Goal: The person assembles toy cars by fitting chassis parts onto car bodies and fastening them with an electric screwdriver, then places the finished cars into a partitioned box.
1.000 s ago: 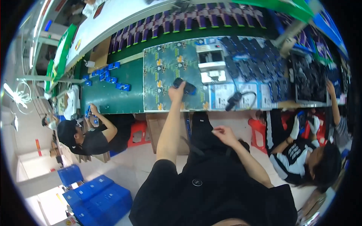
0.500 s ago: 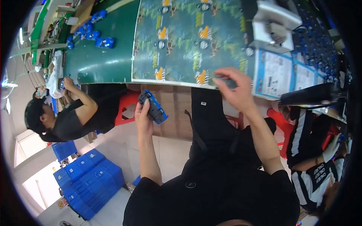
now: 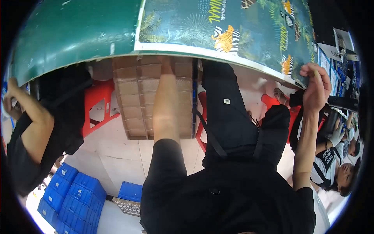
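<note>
My left forearm (image 3: 165, 105) stretches forward over a divided cardboard box (image 3: 130, 97) below the table. The left hand itself is hidden under the table's front edge, so its fingers and anything in them do not show. At the table's right front edge is my right hand (image 3: 316, 87), raised with loosely bent fingers apart and nothing visible in them. It is nearest to the printed sheet (image 3: 253, 43), dark green with animals and leaves, which covers that part of the green table (image 3: 82, 35).
Red stools (image 3: 99, 103) stand under the table. A co-worker's bent arm (image 3: 35, 113) is at the left, and another person (image 3: 331, 163) sits at the right. Stacked blue crates (image 3: 78, 199) are on the floor at the lower left, near a lone blue crate (image 3: 130, 191).
My left hand, which held a blue toy car, has gone forward under the table edge; the car is out of sight. My right hand sits farther right. The whole view has shifted.
</note>
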`<act>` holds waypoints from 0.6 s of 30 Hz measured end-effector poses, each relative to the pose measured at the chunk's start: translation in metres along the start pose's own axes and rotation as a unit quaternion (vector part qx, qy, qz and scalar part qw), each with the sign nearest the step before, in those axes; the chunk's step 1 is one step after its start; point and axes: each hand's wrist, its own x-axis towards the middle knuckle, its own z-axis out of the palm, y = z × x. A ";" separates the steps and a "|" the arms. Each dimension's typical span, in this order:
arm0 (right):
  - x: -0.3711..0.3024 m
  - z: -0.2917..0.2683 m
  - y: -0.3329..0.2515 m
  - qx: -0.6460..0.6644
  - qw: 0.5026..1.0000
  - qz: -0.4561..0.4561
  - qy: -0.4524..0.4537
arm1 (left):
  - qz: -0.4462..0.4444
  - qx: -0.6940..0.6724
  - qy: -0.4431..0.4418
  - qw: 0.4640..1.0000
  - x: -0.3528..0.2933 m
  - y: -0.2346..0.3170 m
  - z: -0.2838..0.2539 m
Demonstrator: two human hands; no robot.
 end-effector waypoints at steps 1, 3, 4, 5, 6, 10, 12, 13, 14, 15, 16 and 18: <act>0.000 -0.004 -0.001 -0.019 1.000 -0.003 -0.016 | -0.017 0.004 0.000 1.000 0.001 -0.009 0.004; 0.001 -0.010 -0.011 -0.017 1.000 -0.006 -0.020 | -0.054 0.018 -0.014 0.998 0.000 -0.030 0.022; 0.001 -0.015 -0.020 -0.007 0.999 -0.018 -0.025 | -0.074 0.026 -0.028 0.997 -0.002 -0.044 0.038; -0.003 -0.021 -0.033 -0.054 0.998 -0.033 -0.023 | -0.096 0.035 -0.057 0.993 -0.008 -0.057 0.068; -0.007 -0.028 -0.042 -0.079 0.997 -0.002 -0.017 | -0.117 0.045 -0.095 0.988 -0.015 -0.069 0.105; 0.005 0.029 -0.012 -0.085 0.996 0.026 -0.014 | -0.204 0.031 -0.351 0.913 -0.159 -0.116 0.393; 0.012 0.032 -0.012 0.017 0.999 0.019 -0.028 | -0.234 0.038 -0.485 0.842 -0.287 -0.109 0.499; 0.006 0.027 -0.014 0.037 0.999 0.009 -0.017 | -0.242 0.054 -0.532 0.810 -0.340 -0.106 0.520; 0.003 0.024 -0.015 0.034 0.999 -0.001 -0.005 | -0.240 0.071 -0.570 0.783 -0.376 -0.099 0.537; -0.001 0.025 -0.017 0.046 0.999 0.002 0.008 | -0.232 0.086 -0.592 0.767 -0.396 -0.098 0.546; -0.005 0.024 -0.019 0.037 0.999 0.005 0.013 | -0.224 0.101 -0.609 0.755 -0.410 -0.098 0.554; -0.007 0.020 -0.027 0.048 0.999 0.004 0.016 | -0.201 0.124 -0.628 0.742 -0.427 -0.084 0.572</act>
